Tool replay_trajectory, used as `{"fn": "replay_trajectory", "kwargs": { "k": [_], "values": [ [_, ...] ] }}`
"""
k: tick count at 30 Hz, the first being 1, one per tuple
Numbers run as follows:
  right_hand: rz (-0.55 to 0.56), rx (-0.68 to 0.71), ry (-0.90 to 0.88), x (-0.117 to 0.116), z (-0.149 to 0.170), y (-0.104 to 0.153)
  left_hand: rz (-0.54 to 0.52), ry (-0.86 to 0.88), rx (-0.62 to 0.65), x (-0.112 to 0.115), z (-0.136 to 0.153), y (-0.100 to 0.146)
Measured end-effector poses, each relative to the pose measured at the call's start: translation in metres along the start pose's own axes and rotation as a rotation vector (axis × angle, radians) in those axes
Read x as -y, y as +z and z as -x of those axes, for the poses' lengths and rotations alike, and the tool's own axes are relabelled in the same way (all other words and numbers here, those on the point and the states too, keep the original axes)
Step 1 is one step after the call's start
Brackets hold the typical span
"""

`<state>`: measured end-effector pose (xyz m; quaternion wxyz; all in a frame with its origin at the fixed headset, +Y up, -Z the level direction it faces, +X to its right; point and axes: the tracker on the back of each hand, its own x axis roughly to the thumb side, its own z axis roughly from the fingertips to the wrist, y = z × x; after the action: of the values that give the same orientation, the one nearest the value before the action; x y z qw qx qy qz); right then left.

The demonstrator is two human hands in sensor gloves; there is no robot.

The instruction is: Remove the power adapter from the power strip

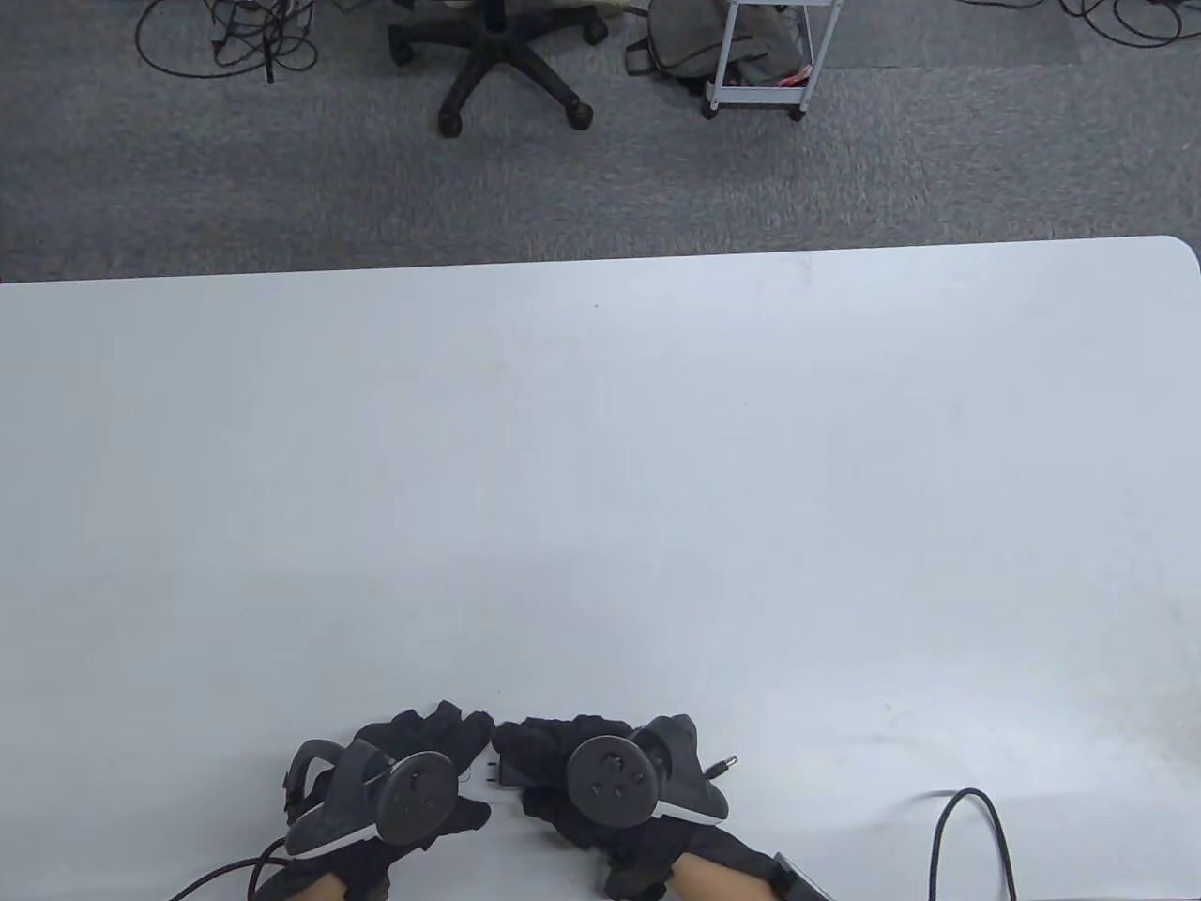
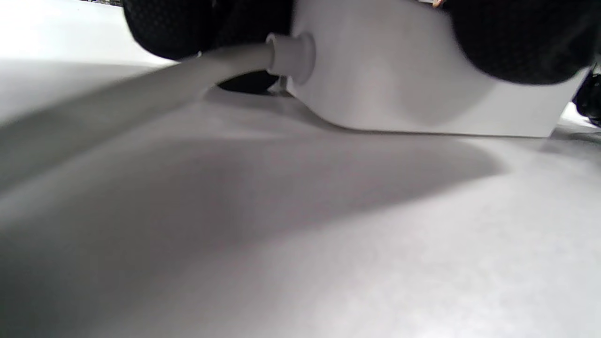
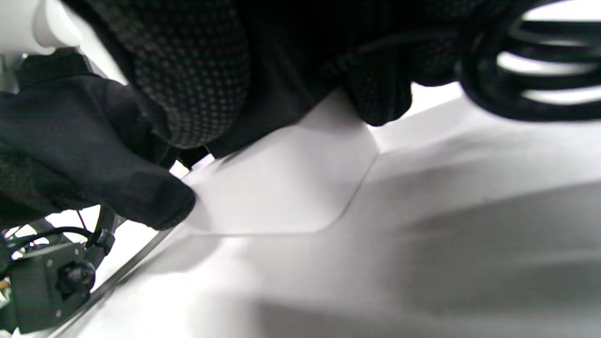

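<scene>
At six o'clock on our white table (image 1: pixel 600 469), our left hand (image 1: pixel 403 788) and right hand (image 1: pixel 600 779) sit fingertip to fingertip, plug prongs (image 1: pixel 491 771) showing between them; a black cable (image 1: pixel 966 845) loops at five o'clock.

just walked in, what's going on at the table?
A person in black sensor gloves works at the near edge of the white table. The left hand holds down a white plastic power strip with its white cord trailing off. The right hand grips a black power adapter; its two prongs show bare in the gap between the hands, so it looks already pulled free. The adapter's black barrel plug pokes out by the right hand.
</scene>
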<state>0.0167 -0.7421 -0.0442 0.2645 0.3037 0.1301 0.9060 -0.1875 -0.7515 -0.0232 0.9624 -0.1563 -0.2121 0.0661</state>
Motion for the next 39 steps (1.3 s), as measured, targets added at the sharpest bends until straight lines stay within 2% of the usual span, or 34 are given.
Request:
{"fn": "replay_trajectory", "kwargs": {
  "k": [3, 23, 24, 26, 27, 30, 35, 39],
  "values": [
    [-0.01, -0.017, -0.085, 0.001, -0.001, 0.001, -0.002, 0.006, 0.017, 0.001, -0.001, 0.002],
    [0.104, -0.042, -0.099, 0.003, 0.0, 0.004, -0.022, 0.037, 0.008, -0.002, 0.002, -0.001],
    [0.127, -0.041, -0.117, 0.007, 0.0, 0.006, -0.019, 0.035, 0.008, -0.001, 0.002, -0.001],
    [0.269, -0.01, -0.316, 0.028, 0.0, 0.011, -0.025, 0.028, 0.002, -0.003, 0.002, -0.001],
    [0.29, -0.021, -0.341, 0.034, 0.0, 0.013, -0.025, 0.035, 0.005, -0.002, 0.002, -0.001],
    [0.363, -0.015, -0.254, 0.046, 0.006, 0.022, -0.025, 0.026, 0.002, -0.003, 0.001, -0.001],
    [0.336, -0.051, -0.255, 0.039, 0.014, 0.02, -0.023, 0.022, -0.001, -0.003, 0.002, 0.0],
    [0.269, -0.076, -0.197, 0.03, 0.015, 0.015, -0.018, 0.028, -0.004, -0.003, 0.003, -0.001]
  ]
}}
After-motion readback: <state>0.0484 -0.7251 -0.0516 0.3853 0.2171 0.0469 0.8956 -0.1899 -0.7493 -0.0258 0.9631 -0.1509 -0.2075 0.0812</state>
